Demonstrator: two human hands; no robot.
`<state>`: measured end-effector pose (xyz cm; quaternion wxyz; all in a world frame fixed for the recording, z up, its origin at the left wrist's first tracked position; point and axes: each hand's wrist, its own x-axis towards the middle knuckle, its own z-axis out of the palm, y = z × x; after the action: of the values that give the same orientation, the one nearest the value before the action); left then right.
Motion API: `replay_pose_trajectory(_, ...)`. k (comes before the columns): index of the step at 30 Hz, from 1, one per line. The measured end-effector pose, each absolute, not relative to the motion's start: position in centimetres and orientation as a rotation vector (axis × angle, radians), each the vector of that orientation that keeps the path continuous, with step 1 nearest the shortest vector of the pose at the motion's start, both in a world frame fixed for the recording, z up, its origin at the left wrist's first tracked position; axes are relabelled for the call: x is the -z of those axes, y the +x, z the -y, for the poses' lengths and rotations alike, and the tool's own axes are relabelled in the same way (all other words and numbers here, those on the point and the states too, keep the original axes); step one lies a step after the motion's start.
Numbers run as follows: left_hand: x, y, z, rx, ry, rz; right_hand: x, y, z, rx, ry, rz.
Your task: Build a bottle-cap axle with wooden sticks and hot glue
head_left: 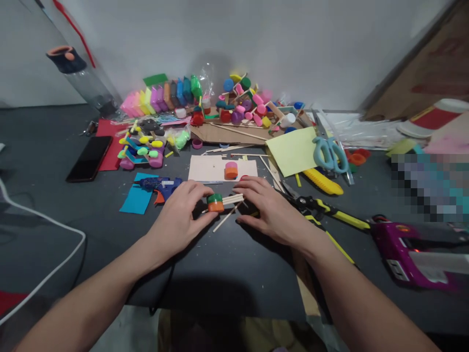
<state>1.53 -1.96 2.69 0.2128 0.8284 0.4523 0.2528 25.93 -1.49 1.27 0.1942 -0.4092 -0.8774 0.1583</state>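
My left hand [179, 208] pinches a pair of stacked bottle caps, one green, one orange [215, 203], between thumb and fingers. Several thin wooden sticks [232, 199] stick out to the right from beside the caps; whether they are fixed to them I cannot tell. Another stick [225, 219] lies slanted on the table below. My right hand [269, 210] is close to the right ends of the sticks, thumb and fingers apart. Behind its fingers a red round piece [244, 178] partly shows. A pink and orange cap pair [231, 170] rests on a pale card [205, 166].
A blue glue gun [161, 186] lies left on blue paper [137, 198]. Yellow-black cutters [315, 205], blue-handled scissors [330, 151] and a magenta device [406, 254] lie right. Behind are small cap-and-stick models [141, 146], clay packs [164, 95], a phone [90, 159] and a bottle [84, 80].
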Motion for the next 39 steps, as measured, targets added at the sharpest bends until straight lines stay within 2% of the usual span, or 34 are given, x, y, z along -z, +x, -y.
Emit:
replay_pose_trajectory(6,-2.9,1.4,2.0,-0.641,2.025,-1.227,-2.1,26.3,1.5,-0.480,-1.140,2.353)
replay_pose_trajectory(14,-2.9,1.0,1.7,-0.681,1.379,-0.884,-3.0,25.7,2.4,-0.571,-1.050,2.053)
replay_pose_trajectory(19,-3.2,1.3,2.2,-0.762,1.388,-0.850,-3.7,25.1,3.3,-0.772,-0.942,1.984)
replay_pose_trajectory(26,-3.0,1.3,2.6,-0.803,1.604,-0.893,-3.1,23.7,3.9,-0.523,-0.861,2.074)
replay_pose_trajectory(31,-2.9,1.4,2.8,-0.894,1.783,-0.860,-3.3,23.8,4.1,-0.529,-0.862,2.101)
replay_pose_trajectory(39,-3.1,1.8,2.9,-0.988,1.729,-0.798,-3.3,23.8,4.0,-0.543,-0.846,2.082)
